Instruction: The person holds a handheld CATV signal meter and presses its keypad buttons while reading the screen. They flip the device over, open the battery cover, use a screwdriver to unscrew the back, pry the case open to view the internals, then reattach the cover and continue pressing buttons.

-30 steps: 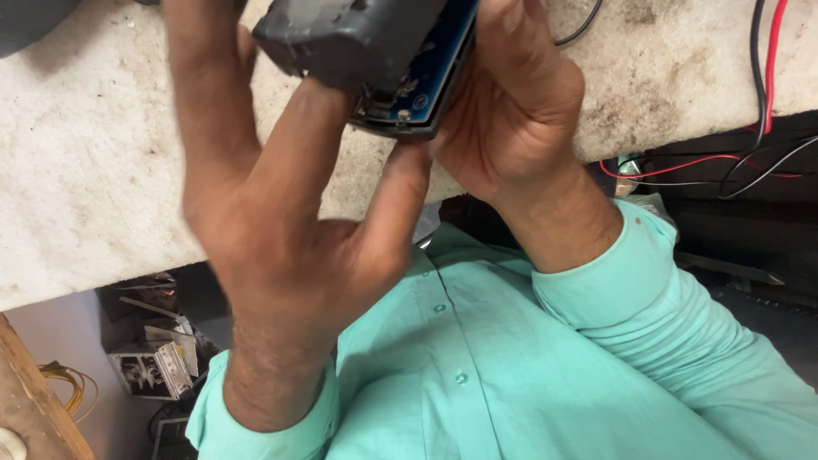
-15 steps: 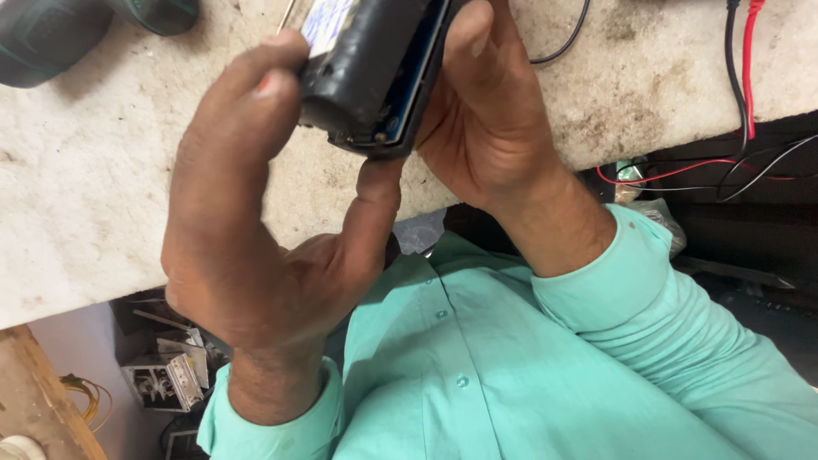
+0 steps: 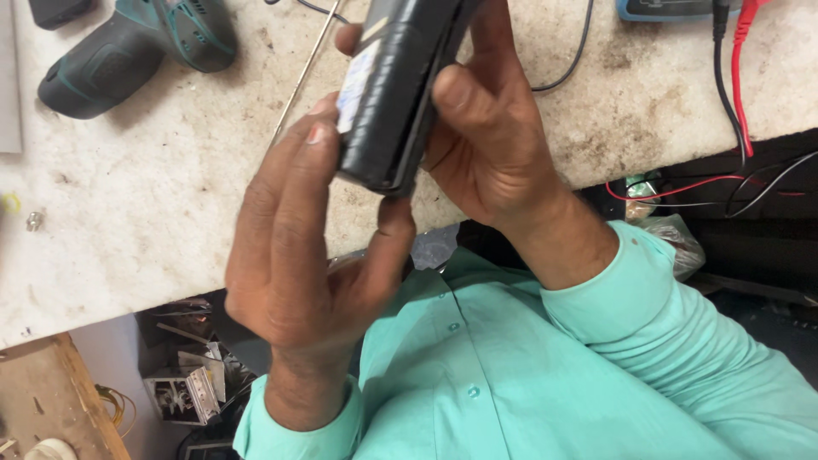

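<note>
Nearest us, our mint-green shirt (image 3: 528,383) fills the lower frame; below the bench edge at left sits a heap of metal scrap (image 3: 192,388) beside a wooden plank (image 3: 72,400). Above that, the stained pale workbench (image 3: 153,221) runs across. Our left hand (image 3: 298,255) rises palm-in, fingers (image 3: 294,170) pressed together flat along one side of a black battery pack (image 3: 396,89), thumb under its lower end. Our right hand (image 3: 490,145) clamps the other side, thumb pressing its edge. The pack is held tilted above the bench. Farther off lie a teal cordless drill (image 3: 136,43), a thin metal rod (image 3: 302,77), and red and black test leads (image 3: 733,94).
</note>
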